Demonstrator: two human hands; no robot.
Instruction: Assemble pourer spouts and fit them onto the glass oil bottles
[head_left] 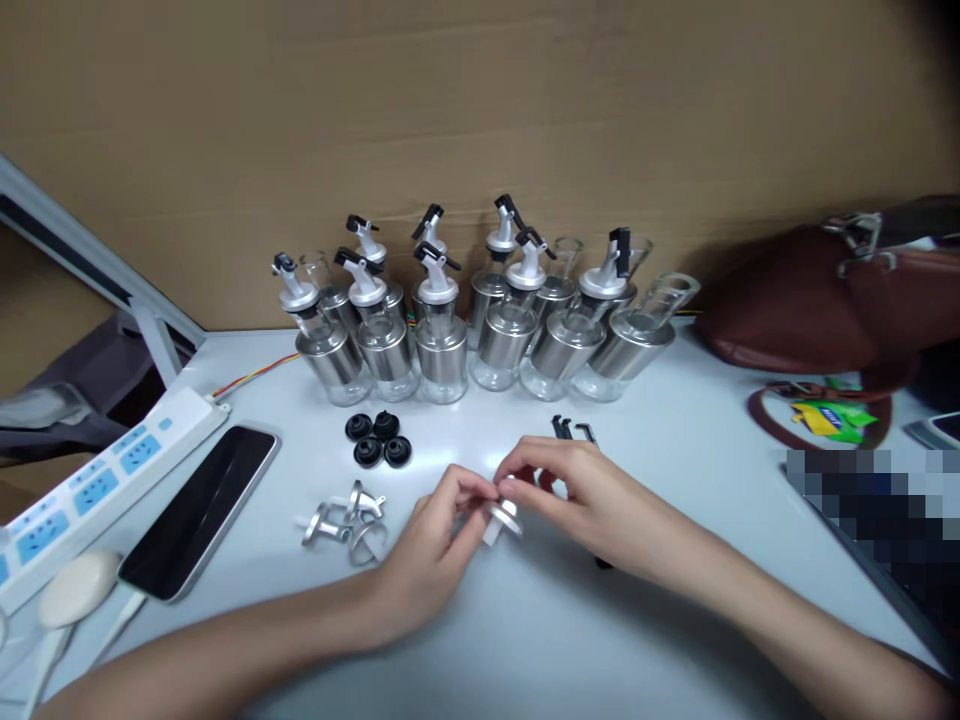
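Observation:
Near the middle of the grey table, my left hand pinches a silver pourer spout. The fingers of my right hand are closed at the top of the same spout. Left of my hands lie several loose silver spouts. Several black round stoppers sit together above them. Black lever pieces lie just beyond my right hand, which partly covers that spot. Glass bottles with steel sleeves stand in rows at the back, many topped with silver pourers and black levers.
A power strip, a phone and a round white charger lie at the left. A brown leather bag and a yellow-green packet are at the right. Cardboard stands behind the bottles.

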